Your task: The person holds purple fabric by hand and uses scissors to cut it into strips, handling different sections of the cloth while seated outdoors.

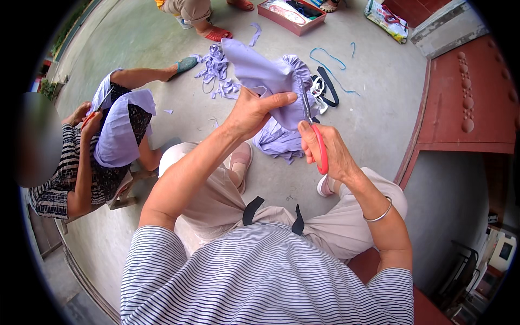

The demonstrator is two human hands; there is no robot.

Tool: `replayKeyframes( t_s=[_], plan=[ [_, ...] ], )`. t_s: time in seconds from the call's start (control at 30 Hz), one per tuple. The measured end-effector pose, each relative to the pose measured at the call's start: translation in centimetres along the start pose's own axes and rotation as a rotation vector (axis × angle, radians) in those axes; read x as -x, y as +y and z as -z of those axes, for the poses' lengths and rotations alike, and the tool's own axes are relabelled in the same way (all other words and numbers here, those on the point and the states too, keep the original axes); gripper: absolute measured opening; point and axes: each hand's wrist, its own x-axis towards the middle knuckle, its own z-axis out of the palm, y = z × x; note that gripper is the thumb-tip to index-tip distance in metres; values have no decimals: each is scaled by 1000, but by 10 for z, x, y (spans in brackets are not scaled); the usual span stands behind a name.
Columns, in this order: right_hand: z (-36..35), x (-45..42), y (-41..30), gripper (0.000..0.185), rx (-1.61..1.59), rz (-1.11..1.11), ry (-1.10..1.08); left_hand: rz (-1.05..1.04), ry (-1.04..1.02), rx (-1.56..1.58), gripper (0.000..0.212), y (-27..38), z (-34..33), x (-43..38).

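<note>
My left hand (254, 107) grips a piece of lavender cloth (260, 71), its thumb pressed flat on top. A gathered, ruffled band (298, 67) runs along the cloth's right side. In my right hand (327, 146) is a pair of scissors (319, 148) with red handles. Their metal blades point away from me and lie along the gathered band; whether the blades are parted is hard to tell. Below the held piece, a heap of lavender cloth (278, 140) rests on the concrete floor between my feet, partly covered by my hands.
Lavender strips (215, 65), a black band (328, 87) and blue cord (331, 61) lie on the floor. A red box (298, 28) and a printed bag (386, 22) stand farther off. At left, a seated person (85, 162) holds scissors and lavender cloth. A red door (467, 93) is at right.
</note>
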Motion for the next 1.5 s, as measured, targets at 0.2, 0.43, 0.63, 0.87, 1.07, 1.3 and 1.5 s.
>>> replayKeyframes(
  t_s=[0.2,0.43,0.63,0.87,1.07,1.3,1.5],
  plan=[
    [3,-1,1,63,28,-3,-22,7,-10,22,32,-2,-3,3],
    [1,0,-1,59,10,44,35,33,-5,29,32,0,-1,1],
    [6,-1,-1,64,-49,-12,-12,44,-61,-124,33,-6,2,3],
    [8,0,-1,60,-1,25,37,28,-90,-205,40,-8,2,2],
    [9,2,-3,55,55,51,86,9,-130,-106,48,0,-1,6],
    [7,0,5,58,47,-22,34,137,-38,2,46,13,0,3],
    [6,0,5,61,-11,-67,-60,95,-22,-125,48,10,3,2]
  ],
)
